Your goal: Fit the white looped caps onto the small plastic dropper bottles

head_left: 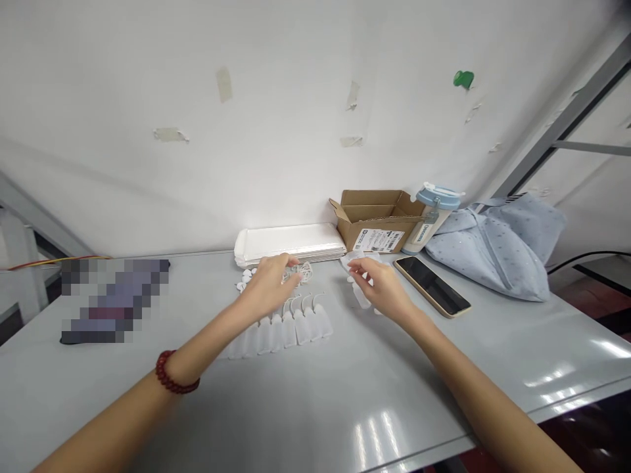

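While our left hand (269,286) hovers low over the bench (345,394), its fingers (290,279) are drawn narrow, their tips on a tangle of clear nozzles (304,269); we cannot tell whether they grip it. Our right hand (384,289) holds a small translucent bottle (359,299), with its fingers (365,266) pinched near the bottle's far end. Between our hands, nearer to us, a row of bottles (290,327) with bent spouts lies side by side on the bench. White caps (245,281) lie just left of our left hand. Behind stand white trays (290,243) and a cardboard box (377,220); a phone (431,286) lies just right of our right hand.
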{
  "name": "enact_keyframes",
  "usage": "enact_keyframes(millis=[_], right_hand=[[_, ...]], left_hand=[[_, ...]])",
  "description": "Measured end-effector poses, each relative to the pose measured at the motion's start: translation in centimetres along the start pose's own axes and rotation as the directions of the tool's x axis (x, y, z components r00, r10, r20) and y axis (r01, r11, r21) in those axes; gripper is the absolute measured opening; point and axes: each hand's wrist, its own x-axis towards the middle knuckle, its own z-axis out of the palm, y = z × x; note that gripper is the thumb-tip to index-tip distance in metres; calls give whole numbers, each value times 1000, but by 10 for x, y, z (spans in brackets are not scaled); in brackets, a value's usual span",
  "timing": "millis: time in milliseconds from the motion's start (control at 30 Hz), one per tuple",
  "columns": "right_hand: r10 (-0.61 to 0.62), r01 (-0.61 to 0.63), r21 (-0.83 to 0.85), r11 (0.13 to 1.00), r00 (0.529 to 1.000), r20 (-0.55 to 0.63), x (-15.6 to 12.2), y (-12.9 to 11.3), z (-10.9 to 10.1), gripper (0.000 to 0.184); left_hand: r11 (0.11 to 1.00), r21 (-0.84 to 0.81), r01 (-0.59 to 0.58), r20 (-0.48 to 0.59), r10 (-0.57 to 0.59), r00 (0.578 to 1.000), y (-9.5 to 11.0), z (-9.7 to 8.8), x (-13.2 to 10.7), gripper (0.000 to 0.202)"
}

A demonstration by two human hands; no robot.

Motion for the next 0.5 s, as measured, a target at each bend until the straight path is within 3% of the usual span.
enact_keyframes(millis=[133, 233, 500], right_hand=[[-22, 34, -143, 989, 997, 78, 2, 17, -11, 31], [-44, 74, -201, 977, 988, 147, 1, 23, -12, 33], [-61, 110, -273, 956, 981, 182, 3, 28, -5, 31]], left_hand=[[997, 55, -52, -18, 53, 998, -12, -8, 5, 24], [993, 77, -95, -7, 95, 995, -17, -2, 5, 22], [985, 133, -109, 8, 108, 994, -29, 11, 9, 22]])
